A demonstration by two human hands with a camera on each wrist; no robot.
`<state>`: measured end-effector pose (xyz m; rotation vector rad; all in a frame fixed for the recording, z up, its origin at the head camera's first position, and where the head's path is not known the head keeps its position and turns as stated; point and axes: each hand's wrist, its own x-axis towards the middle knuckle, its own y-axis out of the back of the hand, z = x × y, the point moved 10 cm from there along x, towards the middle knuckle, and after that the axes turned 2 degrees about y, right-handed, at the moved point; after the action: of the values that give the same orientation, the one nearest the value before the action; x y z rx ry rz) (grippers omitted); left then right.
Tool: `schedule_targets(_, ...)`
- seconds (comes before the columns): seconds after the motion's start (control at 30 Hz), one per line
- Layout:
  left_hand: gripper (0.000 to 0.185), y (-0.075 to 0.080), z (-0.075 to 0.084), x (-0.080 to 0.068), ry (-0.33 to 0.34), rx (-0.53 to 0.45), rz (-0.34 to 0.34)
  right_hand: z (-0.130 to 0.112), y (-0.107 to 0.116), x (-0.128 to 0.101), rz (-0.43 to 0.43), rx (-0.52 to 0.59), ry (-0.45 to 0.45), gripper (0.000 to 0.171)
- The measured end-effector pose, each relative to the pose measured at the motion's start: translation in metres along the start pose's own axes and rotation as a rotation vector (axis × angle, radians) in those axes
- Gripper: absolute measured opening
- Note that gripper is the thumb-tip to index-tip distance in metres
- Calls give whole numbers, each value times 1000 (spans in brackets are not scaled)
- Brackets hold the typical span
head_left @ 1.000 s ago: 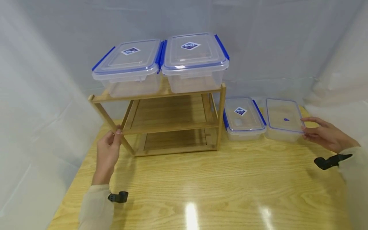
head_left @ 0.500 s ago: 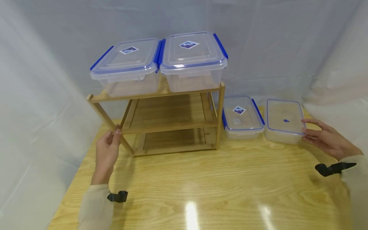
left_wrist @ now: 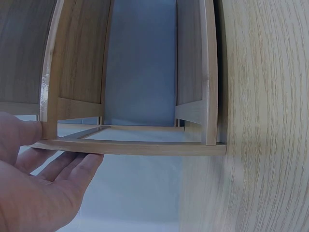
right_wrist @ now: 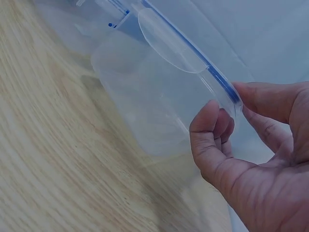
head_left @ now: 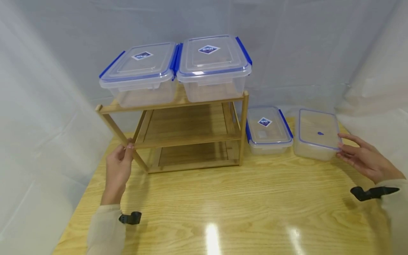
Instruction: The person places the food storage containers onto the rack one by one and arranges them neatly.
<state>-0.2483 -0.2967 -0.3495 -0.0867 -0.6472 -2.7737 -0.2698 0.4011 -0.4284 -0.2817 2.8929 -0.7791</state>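
Note:
My left hand (head_left: 118, 166) grips the left front post of a wooden three-tier shelf rack (head_left: 191, 141) where the middle shelf meets it. In the left wrist view, thumb and fingers lie on either side of that post (left_wrist: 145, 147). At the right, my right hand (head_left: 369, 157) pinches the near right corner of a clear lidded food container (head_left: 318, 129) with a thin blue seal line and a small blue mark on its lid. Up close, the thumb (right_wrist: 205, 130) sits below the rim and a finger above it. The container stands slightly turned on the table.
Two larger clear containers (head_left: 141, 67) (head_left: 213, 58) with blue side clips stand side by side on the top shelf. A smaller clipped container (head_left: 269, 124) stands between rack and held container. The wooden table (head_left: 223, 202) is backed by white sheeting (head_left: 287, 53).
My right hand has moved a little right and nearer. The corner of the held container has come along, so the container now sits more turned. My left hand keeps its place on the rack.

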Motion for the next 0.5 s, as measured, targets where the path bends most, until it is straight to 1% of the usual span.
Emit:
schedule_targets(0.1,51,0,0,-1,3,-2,-4,-3,-4,-4,-24,60,11,48)
schedule_targets(0.27,51,1,-1,-1,13,-4,-9,-10,-11,-12,-61,118,40,49)
schedule_targets(0.5,51,-1,0,-2,-14,7,-21,-18,-18,-22,-48,131,69,52)
